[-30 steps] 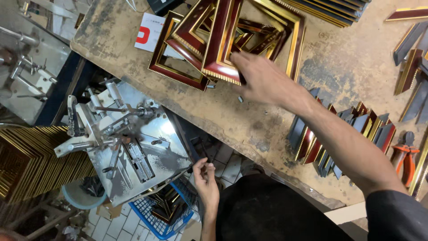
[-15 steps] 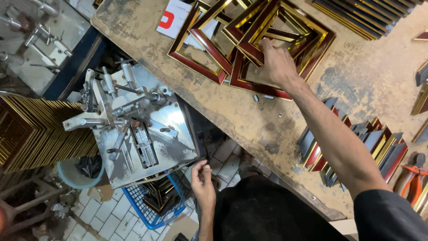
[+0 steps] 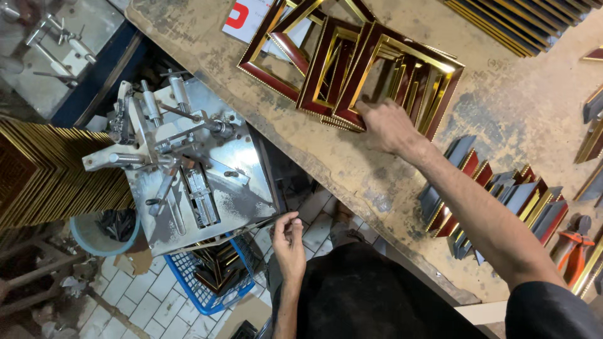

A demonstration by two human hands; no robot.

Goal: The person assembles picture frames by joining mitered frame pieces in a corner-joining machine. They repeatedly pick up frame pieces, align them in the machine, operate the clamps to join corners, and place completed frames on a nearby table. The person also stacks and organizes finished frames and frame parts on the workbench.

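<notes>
Maroon-and-gold picture frames (image 3: 377,75) lie stacked and overlapping on the dusty wooden workbench (image 3: 502,119), and the right hand (image 3: 386,125) presses on the stack's near edge, fingers spread over the rim. Bare bench opens just behind its wrist, before a row of cut moulding pieces (image 3: 502,194). The left hand (image 3: 289,242) hangs below the bench edge, fingertips pinched together at the corner of a metal joining machine (image 3: 188,169); beneath it sits a blue basket (image 3: 201,295) on tiled floor.

The right hand (image 3: 386,125) hides part of the frame pile (image 3: 402,75); top edge crops it.
</notes>
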